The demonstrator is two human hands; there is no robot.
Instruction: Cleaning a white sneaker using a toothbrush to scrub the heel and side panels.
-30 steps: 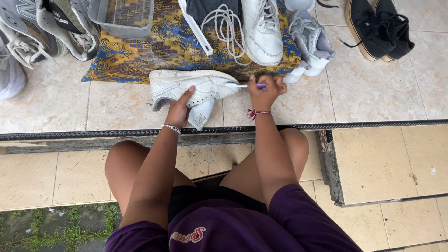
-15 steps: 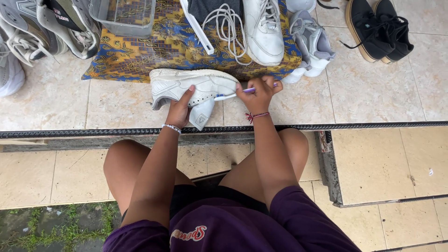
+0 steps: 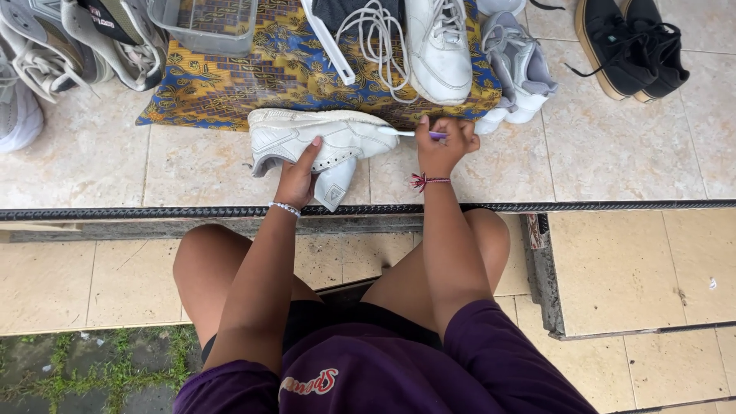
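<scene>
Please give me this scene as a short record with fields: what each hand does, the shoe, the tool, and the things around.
left hand: presses on the white sneaker, fingers on its side
right hand: grips a toothbrush
white sneaker: lies on its side on the tiled floor, tongue hanging out
toothbrush: white, purple handle, head touching the sneaker's toe
patterned cloth: behind the sneaker, yellow and blue
on the cloth: another white sneaker, loose white laces, clear plastic container
far right: black shoes
</scene>
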